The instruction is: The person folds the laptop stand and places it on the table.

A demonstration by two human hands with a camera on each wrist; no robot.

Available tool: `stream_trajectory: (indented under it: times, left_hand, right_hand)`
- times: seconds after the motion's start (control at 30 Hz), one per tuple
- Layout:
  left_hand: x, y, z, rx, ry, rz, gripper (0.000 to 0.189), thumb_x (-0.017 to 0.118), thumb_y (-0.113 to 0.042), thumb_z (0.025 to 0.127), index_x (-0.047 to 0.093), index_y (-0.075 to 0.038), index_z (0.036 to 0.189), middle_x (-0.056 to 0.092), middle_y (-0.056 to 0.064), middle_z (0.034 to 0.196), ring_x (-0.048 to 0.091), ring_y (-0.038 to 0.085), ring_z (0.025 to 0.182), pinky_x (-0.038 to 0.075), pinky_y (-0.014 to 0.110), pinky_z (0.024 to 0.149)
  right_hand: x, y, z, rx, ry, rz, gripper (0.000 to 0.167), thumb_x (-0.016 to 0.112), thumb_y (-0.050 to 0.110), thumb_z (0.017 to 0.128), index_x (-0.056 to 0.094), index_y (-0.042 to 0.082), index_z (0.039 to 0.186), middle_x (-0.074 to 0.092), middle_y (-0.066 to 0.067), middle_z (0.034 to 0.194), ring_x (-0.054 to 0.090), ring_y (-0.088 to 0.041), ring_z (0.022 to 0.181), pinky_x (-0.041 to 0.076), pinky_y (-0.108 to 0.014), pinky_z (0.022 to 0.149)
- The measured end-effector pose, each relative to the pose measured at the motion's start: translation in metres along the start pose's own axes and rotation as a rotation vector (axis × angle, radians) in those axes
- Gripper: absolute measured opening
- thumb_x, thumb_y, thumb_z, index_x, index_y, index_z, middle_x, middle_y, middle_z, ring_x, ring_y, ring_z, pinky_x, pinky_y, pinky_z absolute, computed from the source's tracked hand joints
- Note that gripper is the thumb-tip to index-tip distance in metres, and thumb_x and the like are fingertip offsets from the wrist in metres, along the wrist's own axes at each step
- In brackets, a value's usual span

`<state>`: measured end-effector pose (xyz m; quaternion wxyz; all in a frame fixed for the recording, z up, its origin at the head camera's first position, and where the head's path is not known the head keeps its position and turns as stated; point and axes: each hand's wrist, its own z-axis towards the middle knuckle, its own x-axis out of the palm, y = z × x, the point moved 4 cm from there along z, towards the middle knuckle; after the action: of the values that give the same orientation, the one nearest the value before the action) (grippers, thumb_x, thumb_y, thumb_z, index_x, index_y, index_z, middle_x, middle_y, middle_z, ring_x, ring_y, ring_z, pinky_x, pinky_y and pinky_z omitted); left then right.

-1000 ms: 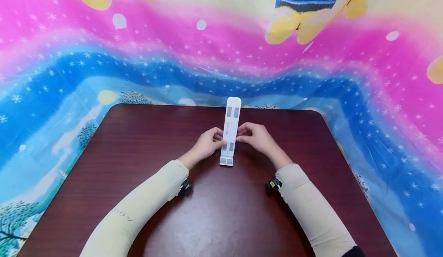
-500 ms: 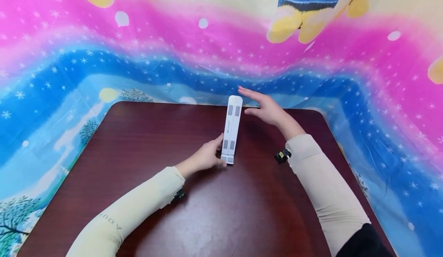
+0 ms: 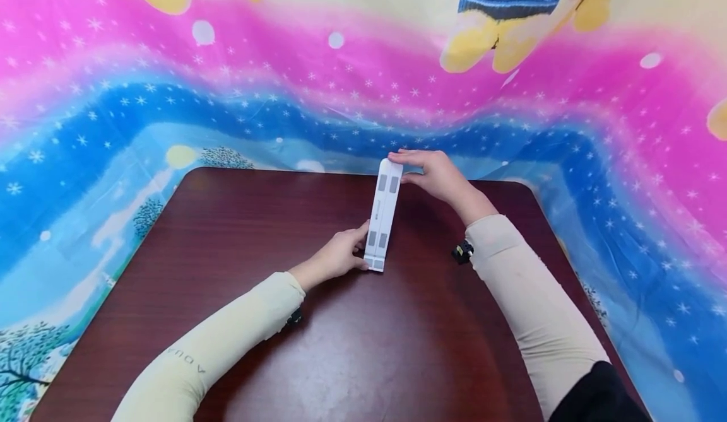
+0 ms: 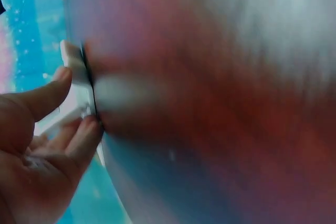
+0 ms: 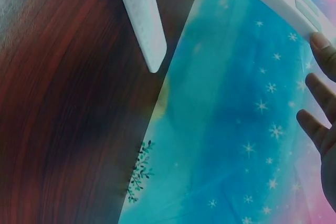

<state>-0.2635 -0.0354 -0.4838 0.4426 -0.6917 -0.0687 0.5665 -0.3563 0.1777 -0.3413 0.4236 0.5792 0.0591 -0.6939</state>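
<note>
The white stand stands tilted on the counter, roughly midway between the left and right edges and towards the far edge. The left hand is clamped on the stand's lower end; the right hand pinches its top corner.

Counting up: two hands, a left hand and a right hand, mid-frame! One white stand, six grey pads showing! Two pale sleeves, lower left and right, one table, one patterned cloth!
</note>
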Motion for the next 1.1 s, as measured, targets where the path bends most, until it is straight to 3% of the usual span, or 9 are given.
stream_trajectory:
  times: [0.23,0.37,0.47,0.6,0.73,0.83,0.97,1.1]
  left_hand:
    - [-0.013,0.01,0.008,0.054,0.175,0.024,0.106,0.085,-0.006,0.084,0.016,-0.012,0.165,0.041,0.019,0.159,0.064,0.026,0.124,0.054,0.033,0.102]
    - [-0.017,0.013,0.006,0.048,0.204,0.006,0.105,0.082,-0.002,0.086,0.014,-0.013,0.165,0.035,0.019,0.162,0.061,0.028,0.129,0.053,0.033,0.104]
    - [-0.015,0.012,0.001,0.02,0.184,-0.018,0.101,0.079,0.001,0.087,0.014,-0.009,0.164,0.032,0.021,0.163,0.059,0.03,0.131,0.053,0.035,0.104]
    - [-0.008,0.005,-0.006,0.001,0.097,-0.011,0.095,0.08,-0.003,0.087,0.021,0.0,0.162,0.042,0.025,0.156,0.061,0.03,0.128,0.054,0.034,0.101]
    - [0.001,-0.004,-0.007,0.009,0.005,0.099,0.098,0.087,-0.018,0.084,0.028,0.007,0.158,0.051,0.025,0.149,0.06,0.028,0.129,0.052,0.036,0.105]
    - [0.006,-0.011,-0.006,-0.008,-0.026,0.208,0.104,0.09,-0.028,0.081,0.029,0.01,0.156,0.054,0.026,0.146,0.059,0.027,0.127,0.049,0.038,0.107]
    - [0.011,-0.017,-0.006,-0.024,0.0,0.298,0.105,0.087,-0.032,0.083,0.025,0.012,0.156,0.051,0.028,0.147,0.058,0.028,0.128,0.049,0.037,0.108]
    - [0.008,-0.017,-0.002,0.012,0.061,0.314,0.101,0.084,-0.031,0.087,0.025,0.01,0.157,0.046,0.027,0.153,0.051,0.03,0.137,0.044,0.038,0.114]
  right_hand:
    - [-0.009,0.008,-0.014,0.061,-0.013,-0.107,0.06,0.083,0.018,0.086,0.062,0.027,0.143,0.06,-0.008,0.146,0.05,-0.036,0.141,0.036,-0.056,0.118]
    - [-0.01,0.02,-0.018,-0.015,-0.04,-0.262,0.061,0.083,0.02,0.086,0.062,0.021,0.143,0.062,-0.01,0.143,0.054,-0.033,0.137,0.038,-0.055,0.117]
    - [-0.01,0.029,-0.016,-0.101,-0.045,-0.348,0.063,0.084,0.02,0.086,0.062,0.017,0.144,0.063,-0.011,0.141,0.055,-0.029,0.137,0.037,-0.054,0.117]
    - [-0.012,0.032,-0.008,-0.161,0.035,-0.314,0.067,0.083,0.016,0.086,0.057,0.018,0.148,0.059,-0.006,0.148,0.049,-0.028,0.142,0.035,-0.054,0.119]
    - [-0.013,0.028,0.0,-0.149,0.154,-0.252,0.072,0.083,0.015,0.087,0.052,0.019,0.152,0.053,-0.002,0.154,0.042,-0.027,0.148,0.03,-0.053,0.122]
    - [-0.013,0.023,0.001,-0.111,0.208,-0.221,0.073,0.082,0.016,0.087,0.051,0.019,0.152,0.052,-0.004,0.154,0.04,-0.027,0.149,0.027,-0.053,0.123]
    - [-0.015,0.021,-0.003,-0.094,0.204,-0.211,0.07,0.082,0.016,0.087,0.053,0.019,0.151,0.055,-0.007,0.152,0.044,-0.027,0.146,0.027,-0.052,0.124]
    - [-0.019,0.022,-0.016,-0.083,0.154,-0.233,0.068,0.083,0.014,0.085,0.056,0.015,0.148,0.058,-0.009,0.148,0.051,-0.029,0.141,0.03,-0.052,0.122]
